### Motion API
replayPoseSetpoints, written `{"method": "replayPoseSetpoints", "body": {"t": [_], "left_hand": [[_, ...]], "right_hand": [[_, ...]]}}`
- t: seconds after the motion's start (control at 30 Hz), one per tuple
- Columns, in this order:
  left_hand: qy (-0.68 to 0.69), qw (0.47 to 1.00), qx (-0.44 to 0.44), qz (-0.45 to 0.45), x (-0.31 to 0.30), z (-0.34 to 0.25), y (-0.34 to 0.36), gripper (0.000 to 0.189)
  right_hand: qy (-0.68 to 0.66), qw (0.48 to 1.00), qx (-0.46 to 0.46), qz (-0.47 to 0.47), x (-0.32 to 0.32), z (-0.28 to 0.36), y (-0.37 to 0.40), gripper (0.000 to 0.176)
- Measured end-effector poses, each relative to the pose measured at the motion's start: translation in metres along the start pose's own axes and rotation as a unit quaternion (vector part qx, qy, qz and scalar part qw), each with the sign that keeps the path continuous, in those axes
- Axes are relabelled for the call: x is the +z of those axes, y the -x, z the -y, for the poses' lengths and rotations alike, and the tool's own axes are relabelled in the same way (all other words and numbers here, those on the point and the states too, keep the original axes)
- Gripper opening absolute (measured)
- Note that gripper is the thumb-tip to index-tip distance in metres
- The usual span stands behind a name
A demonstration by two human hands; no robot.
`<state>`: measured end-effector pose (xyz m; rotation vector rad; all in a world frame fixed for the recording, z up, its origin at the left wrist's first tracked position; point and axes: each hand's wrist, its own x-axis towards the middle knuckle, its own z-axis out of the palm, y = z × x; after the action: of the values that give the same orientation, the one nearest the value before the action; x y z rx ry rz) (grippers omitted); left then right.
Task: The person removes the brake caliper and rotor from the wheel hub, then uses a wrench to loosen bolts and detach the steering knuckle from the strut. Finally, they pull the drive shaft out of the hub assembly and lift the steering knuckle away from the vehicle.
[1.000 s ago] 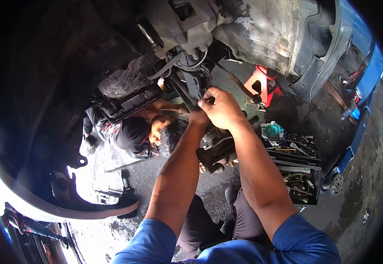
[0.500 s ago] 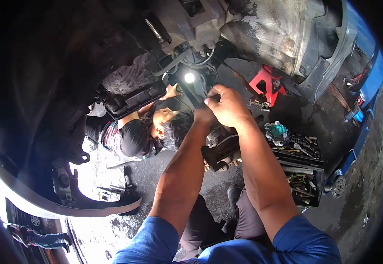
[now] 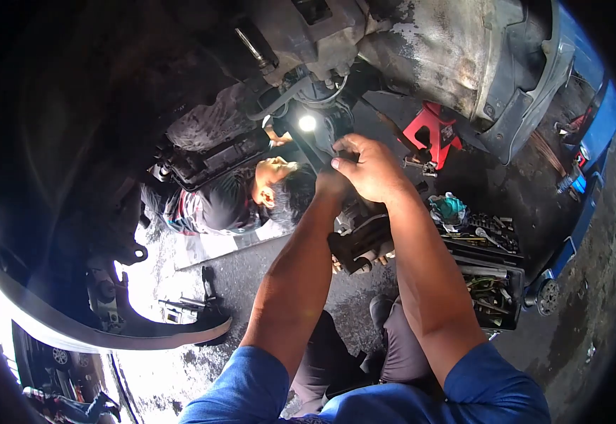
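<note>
Both my hands reach up to the dark suspension parts beneath a vehicle. My right hand [image 3: 373, 169] is curled, its thumb and fingers bent round something dark that I cannot make out. Close beside it my left hand [image 3: 330, 184] is smeared and partly in shadow, its fingers hidden. A dark bar [image 3: 309, 150] slants up from the left hand toward a bright lamp [image 3: 308, 124]. Below my wrists is a dark brake caliper-like metal part [image 3: 359, 244].
A co-worker [image 3: 227, 201] lies on the floor at left, one hand raised near the lamp. At right stand a red jack stand [image 3: 432, 138] and an open toolbox [image 3: 513, 297] of tools. The fender edge [image 3: 145, 343] curves along the lower left.
My right hand has shifted slightly right and its fingers have moved a little. The co-worker's head and raised hand have changed position; a board's edge now shows beneath them.
</note>
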<state>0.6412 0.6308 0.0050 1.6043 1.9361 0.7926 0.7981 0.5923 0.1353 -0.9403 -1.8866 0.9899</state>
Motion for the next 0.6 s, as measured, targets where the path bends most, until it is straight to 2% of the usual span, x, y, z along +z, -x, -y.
{"method": "replayPoseSetpoints", "body": {"t": [0.03, 0.07, 0.13, 0.17, 0.23, 0.37, 0.43, 0.5, 0.6], "left_hand": [[0.058, 0.997, -0.045, 0.001, 0.001, -0.002, 0.002, 0.046], [0.057, 0.997, -0.045, 0.002, 0.001, -0.002, 0.004, 0.046], [0.06, 0.997, 0.039, -0.026, 0.002, 0.001, 0.006, 0.048], [0.059, 0.997, 0.04, -0.026, 0.005, 0.004, 0.003, 0.048], [0.208, 0.977, -0.039, 0.017, 0.004, 0.002, 0.001, 0.048], [0.114, 0.993, -0.021, 0.013, -0.015, -0.028, 0.02, 0.047], [0.021, 1.0, -0.009, -0.016, -0.025, -0.049, 0.03, 0.044], [0.034, 0.999, 0.007, 0.004, -0.013, -0.023, 0.018, 0.044], [0.052, 0.998, 0.011, 0.023, -0.013, -0.021, 0.018, 0.044]], "right_hand": [[-0.001, 1.0, -0.011, -0.014, 0.0, 0.002, 0.001, 0.031], [-0.002, 1.0, -0.011, -0.015, -0.001, 0.004, 0.001, 0.031], [0.004, 0.998, 0.052, 0.03, -0.005, 0.008, 0.0, 0.032], [0.003, 0.998, 0.052, 0.03, -0.004, 0.008, 0.0, 0.032], [0.012, 0.999, 0.034, 0.001, -0.002, 0.01, 0.001, 0.03], [0.02, 0.998, 0.056, 0.009, -0.004, 0.014, 0.002, 0.028], [0.016, 0.999, 0.033, -0.006, -0.002, 0.011, 0.001, 0.026], [0.015, 0.999, 0.034, -0.003, -0.003, 0.012, 0.001, 0.026], [0.013, 0.999, 0.036, 0.0, -0.003, 0.012, 0.001, 0.026]]}}
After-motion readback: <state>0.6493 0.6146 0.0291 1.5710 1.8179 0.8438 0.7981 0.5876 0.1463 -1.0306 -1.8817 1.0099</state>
